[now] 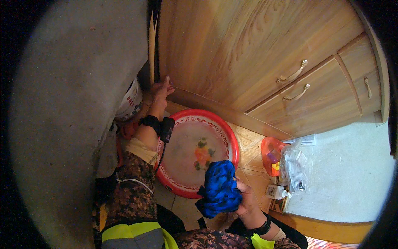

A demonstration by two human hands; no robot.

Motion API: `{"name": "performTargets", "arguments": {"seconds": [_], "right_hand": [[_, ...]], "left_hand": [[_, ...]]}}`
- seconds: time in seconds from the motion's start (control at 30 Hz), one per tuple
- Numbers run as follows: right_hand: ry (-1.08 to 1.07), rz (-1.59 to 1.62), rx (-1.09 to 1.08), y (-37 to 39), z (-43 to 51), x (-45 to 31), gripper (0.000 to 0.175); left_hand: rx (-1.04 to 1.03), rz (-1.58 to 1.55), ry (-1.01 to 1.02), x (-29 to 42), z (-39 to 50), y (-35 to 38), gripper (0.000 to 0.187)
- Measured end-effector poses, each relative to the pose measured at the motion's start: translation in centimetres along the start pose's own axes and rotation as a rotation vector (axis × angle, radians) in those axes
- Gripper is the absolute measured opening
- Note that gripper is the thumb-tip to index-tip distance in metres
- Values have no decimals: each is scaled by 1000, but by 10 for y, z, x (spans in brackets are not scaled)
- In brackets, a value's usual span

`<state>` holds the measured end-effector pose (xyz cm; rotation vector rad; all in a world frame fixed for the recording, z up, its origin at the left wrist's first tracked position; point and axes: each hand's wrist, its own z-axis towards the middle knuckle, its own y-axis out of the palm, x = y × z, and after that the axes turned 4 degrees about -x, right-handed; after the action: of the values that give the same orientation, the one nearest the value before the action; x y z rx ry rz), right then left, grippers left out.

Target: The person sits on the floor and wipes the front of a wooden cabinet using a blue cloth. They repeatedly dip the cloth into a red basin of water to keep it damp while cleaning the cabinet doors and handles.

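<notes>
My right hand (247, 197) grips a bunched blue cloth (220, 190), held over the near right rim of a large red-rimmed basin (234, 146). A floral pattern shows on the basin's inside. My left hand (163, 88) reaches forward to the lower corner of a wooden cabinet (211, 56), by its side edge. Its thumb and some fingers show apart; whether it grips the cabinet's edge, I cannot tell.
A white bucket (132, 102) bearing writing stands left of my left forearm, against a grey surface. By the pale wall at the right sit a red plastic bag (269, 152), a clear plastic bag (293, 165) and a white pump bottle (275, 191). The cabinet has metal handles (293, 73).
</notes>
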<state>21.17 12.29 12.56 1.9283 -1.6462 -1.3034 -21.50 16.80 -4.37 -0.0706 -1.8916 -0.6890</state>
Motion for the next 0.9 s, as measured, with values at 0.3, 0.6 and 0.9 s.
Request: {"name": "performTargets", "arguments": {"seconds": [0.3,0.6,0.9], "right_hand": [[26,5,-48,3,3,-1,64],[45,-63,77,6,1,0,65],[-35,84,-120,7,9,-8,45]], "left_hand": [[-17,-76,7,-5,8,-4,35],[-214,-72,135,-10,-3,-24,22],[-152,755,74,-20,11,-68,33]]}}
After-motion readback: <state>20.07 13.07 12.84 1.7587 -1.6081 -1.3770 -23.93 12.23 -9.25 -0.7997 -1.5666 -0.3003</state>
